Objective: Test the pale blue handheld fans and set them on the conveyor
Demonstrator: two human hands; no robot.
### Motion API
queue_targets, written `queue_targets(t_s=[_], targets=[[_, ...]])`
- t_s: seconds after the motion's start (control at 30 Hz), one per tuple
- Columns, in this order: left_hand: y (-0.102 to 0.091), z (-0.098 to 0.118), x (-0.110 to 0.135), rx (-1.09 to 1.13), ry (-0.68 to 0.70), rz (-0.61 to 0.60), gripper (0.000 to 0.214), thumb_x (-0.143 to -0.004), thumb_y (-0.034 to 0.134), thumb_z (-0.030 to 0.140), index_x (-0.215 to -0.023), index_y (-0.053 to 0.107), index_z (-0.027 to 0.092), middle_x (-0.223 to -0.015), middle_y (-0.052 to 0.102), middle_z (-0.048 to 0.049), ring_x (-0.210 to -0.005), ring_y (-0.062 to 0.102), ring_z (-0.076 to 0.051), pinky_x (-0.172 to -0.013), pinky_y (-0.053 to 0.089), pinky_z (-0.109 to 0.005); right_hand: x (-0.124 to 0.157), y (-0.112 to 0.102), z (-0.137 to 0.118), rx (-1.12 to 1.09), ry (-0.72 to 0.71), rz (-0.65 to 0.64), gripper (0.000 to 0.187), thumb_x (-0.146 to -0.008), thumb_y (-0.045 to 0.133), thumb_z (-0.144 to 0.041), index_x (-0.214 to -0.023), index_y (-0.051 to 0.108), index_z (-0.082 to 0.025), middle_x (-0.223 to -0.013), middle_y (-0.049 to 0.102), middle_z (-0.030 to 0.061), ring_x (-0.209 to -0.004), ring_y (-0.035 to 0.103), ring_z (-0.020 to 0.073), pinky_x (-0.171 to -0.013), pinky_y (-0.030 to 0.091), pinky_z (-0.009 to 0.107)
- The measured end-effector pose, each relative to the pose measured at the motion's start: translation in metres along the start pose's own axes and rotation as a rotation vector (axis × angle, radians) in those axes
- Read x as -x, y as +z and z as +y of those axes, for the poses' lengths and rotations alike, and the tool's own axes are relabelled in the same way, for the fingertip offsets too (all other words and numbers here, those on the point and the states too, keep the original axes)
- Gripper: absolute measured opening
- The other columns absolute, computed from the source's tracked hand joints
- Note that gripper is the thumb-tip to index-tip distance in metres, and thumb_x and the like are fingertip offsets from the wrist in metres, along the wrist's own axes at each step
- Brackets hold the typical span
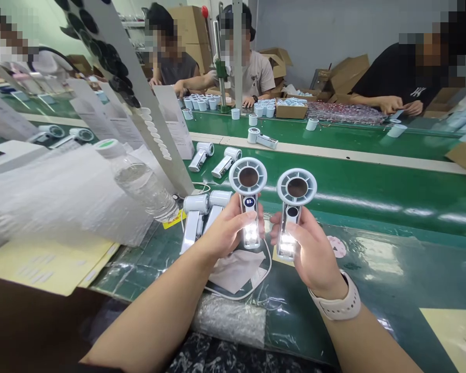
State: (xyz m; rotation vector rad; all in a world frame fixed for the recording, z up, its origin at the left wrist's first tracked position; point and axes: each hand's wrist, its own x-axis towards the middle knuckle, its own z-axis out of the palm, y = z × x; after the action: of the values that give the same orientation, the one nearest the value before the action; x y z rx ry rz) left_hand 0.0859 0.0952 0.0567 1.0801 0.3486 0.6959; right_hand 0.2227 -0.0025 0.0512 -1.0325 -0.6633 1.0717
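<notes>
Toward the left end of the green work surface point(388, 290) stands a clear bottle point(140, 181), and to its right two white fans point(194, 225) lie near the far edge, just beside the left hand point(231, 223). That hand is closed around the handle of the left-hand fan point(249, 202), thumb across its front, the ringed head clear of the fingers; the display reads 83. Bubble wrap point(231, 321) lies below, along the near edge. Next, just apart, comes the right-hand fan point(293, 212), its display dark, gripped by the closed right hand point(312, 246). Both fans are between the hands, held above the surface, lower fronts glowing. A yellow sheet point(454, 331) lies at the near right corner.
</notes>
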Motion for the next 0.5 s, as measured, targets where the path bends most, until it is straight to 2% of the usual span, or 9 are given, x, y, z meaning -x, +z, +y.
queue_targets(t_s=[0.13, 0.3, 0.37, 0.5], targets=[[0.0019, 0.0006, 0.0007, -0.019, 0.0, -0.024, 0.029, -0.077, 0.067, 0.034, -0.096, 0.05, 0.022, -0.077, 0.059, 0.0009, -0.061, 0.059, -0.016, -0.058, 0.049, -0.033, 0.0006, 0.0008, -0.0003, -0.014, -0.009, -0.004, 0.02, -0.08, 0.067, -0.03, -0.099, 0.062, -0.025, -0.089, 0.067, 0.0012, -0.069, 0.062, 0.0178, -0.062, 0.055, 0.036], [0.0015, 0.0006, -0.0013, -0.083, -0.013, 0.085, 0.033, -0.077, 0.07, 0.036, -0.099, 0.051, 0.021, -0.079, 0.06, 0.0011, -0.061, 0.06, -0.015, -0.059, 0.049, -0.033, -0.0011, 0.0013, -0.0023, -0.013, -0.002, 0.047, 0.019, -0.079, 0.067, -0.031, -0.097, 0.062, -0.025, -0.087, 0.068, 0.0015, -0.068, 0.061, 0.0178, -0.061, 0.054, 0.035], [0.0004, -0.0004, -0.0027, -0.088, -0.023, 0.109, 0.036, -0.076, 0.072, 0.039, -0.097, 0.05, 0.02, -0.079, 0.061, 0.0004, -0.061, 0.061, -0.015, -0.059, 0.051, -0.033, -0.0015, 0.0014, -0.0036, -0.066, 0.022, 0.044, 0.019, -0.081, 0.066, -0.038, -0.093, 0.063, -0.025, -0.086, 0.068, 0.0022, -0.068, 0.061, 0.0181, -0.06, 0.053, 0.034], [-0.0015, -0.0014, -0.0033, -0.078, 0.023, 0.147, 0.049, -0.07, 0.079, 0.042, -0.1, 0.047, 0.021, -0.081, 0.062, 0.0011, -0.056, 0.061, -0.014, -0.054, 0.05, -0.03, -0.0016, 0.0022, -0.0062, -0.198, 0.166, 0.038, 0.033, -0.084, 0.058, -0.054, -0.093, 0.066, -0.023, -0.079, 0.067, 0.0036, -0.062, 0.06, 0.0178, -0.054, 0.053, 0.032]])
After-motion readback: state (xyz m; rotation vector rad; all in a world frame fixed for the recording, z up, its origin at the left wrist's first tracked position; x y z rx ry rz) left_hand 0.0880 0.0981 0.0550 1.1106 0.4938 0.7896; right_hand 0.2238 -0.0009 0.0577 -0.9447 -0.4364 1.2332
